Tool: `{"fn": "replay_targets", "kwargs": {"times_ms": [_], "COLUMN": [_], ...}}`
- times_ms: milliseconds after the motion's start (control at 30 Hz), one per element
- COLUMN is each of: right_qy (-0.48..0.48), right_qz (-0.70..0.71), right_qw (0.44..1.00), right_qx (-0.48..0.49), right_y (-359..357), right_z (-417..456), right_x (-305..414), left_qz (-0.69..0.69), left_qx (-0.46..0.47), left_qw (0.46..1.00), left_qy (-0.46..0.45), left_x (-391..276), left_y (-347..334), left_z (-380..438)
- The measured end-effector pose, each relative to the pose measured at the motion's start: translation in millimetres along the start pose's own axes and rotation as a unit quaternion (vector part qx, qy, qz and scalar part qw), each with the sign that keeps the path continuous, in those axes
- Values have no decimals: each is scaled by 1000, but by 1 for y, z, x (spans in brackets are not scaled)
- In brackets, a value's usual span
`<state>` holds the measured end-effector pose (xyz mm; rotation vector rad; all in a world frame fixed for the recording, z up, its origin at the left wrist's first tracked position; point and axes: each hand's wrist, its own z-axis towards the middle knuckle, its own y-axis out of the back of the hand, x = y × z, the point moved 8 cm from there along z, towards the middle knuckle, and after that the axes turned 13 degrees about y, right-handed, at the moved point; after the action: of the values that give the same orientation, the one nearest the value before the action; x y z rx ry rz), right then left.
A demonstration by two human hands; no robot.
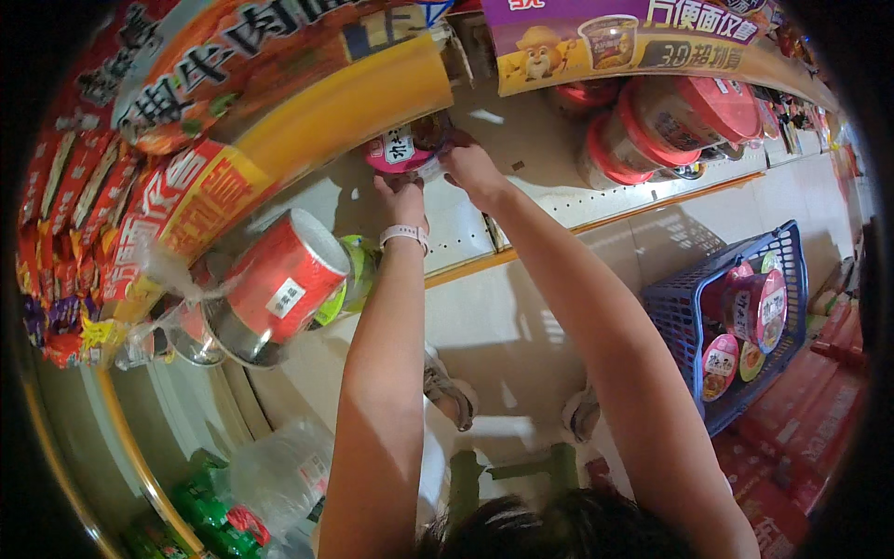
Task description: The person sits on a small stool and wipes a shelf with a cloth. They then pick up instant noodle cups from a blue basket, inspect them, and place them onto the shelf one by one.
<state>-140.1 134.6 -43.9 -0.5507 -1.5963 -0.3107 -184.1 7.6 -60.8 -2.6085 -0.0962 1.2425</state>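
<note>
Both my arms reach forward to the bottom shelf. A pink-lidded instant noodle cup lies there beneath a yellow shelf edge. My left hand, with a pale band at its wrist, is at the cup's near side; its fingers are partly shaded, and its hold is unclear. My right hand is at the cup's right side, its fingers bent round a pale part of it. On the right, a blue plastic basket holds several more noodle cups with pink and green lids.
Red-lidded tubs are stacked on the shelf at the right. Plastic-wrapped red cups stand left of my left forearm. Green bottles lie at the lower left, red cartons at the right. A green stool is near my shoes.
</note>
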Motion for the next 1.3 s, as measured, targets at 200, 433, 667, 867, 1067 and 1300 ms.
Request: {"fn": "replay_targets", "kwargs": {"times_ms": [200,433,667,867,1067,1300], "right_qy": [44,3,-96,-105,-39,42], "right_qz": [31,-156,49,-17,-175,-71], "right_qw": [994,981,990,988,975,982], "right_qx": [98,119,90,113,130,-171], "right_y": [0,24,30,60,112,256], "right_z": [22,-6,-61,-116,-199,-314], "right_x": [-4,4,-2,-2,64,216], "left_qz": [-191,-108,30,11,47,247], "left_qx": [116,44,20,67,108,357], "left_qw": [966,990,999,989,965,870], "left_qy": [132,83,23,130,233,233], "left_x": [-2,-4,-12,-10,25,61], "left_y": [-42,-54,-23,-38,-36,-119], "left_z": [7,30,54,1,-83,-263]}}
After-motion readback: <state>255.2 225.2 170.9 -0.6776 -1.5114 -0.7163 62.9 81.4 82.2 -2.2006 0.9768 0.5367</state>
